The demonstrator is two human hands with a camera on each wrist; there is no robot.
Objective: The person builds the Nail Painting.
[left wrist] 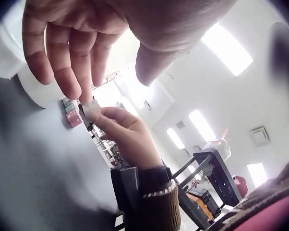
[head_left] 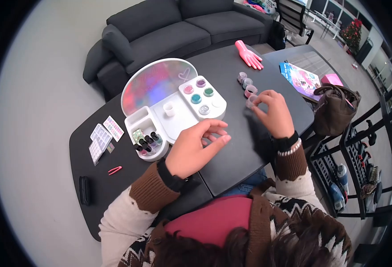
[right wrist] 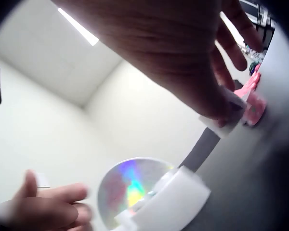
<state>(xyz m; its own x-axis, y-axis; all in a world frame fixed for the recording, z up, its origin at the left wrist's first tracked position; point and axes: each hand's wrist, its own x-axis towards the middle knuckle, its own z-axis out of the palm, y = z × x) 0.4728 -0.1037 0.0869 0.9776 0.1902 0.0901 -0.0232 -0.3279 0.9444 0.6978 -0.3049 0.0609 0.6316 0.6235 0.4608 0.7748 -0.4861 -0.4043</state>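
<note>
evidently, a cup (head_left: 251, 102) at two o'clock, judged light, best held by its wall, was pinched by the right hand (head_left: 274, 114); the left hand (head_left: 195, 149) was relaxed.

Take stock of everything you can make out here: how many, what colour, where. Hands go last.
table: at least two sections, black, centre
tray with panel: one, white, on table
pots: five; pink, purple, teal, green, silver; tray's right
small cup: one, white, tray's middle
bottles: about four, black-capped, tray's left
row cups: three, mostly pinkish, table's right
pale cup: one, translucent, row's near end
model hand: one, pink, table's far right
tweezers: one, reddish, table's left
sheets: several, white-multicoloured, table's left
case: one, black, left edge
package: one, blue-purple, right
bag: one, brown, right
sofa: one, dark grey, behind
Christmas tree: one, green-red, background
left hand: one, brown cuff, before tray
right hand: one, brown cuff, pinching pale cup
</note>
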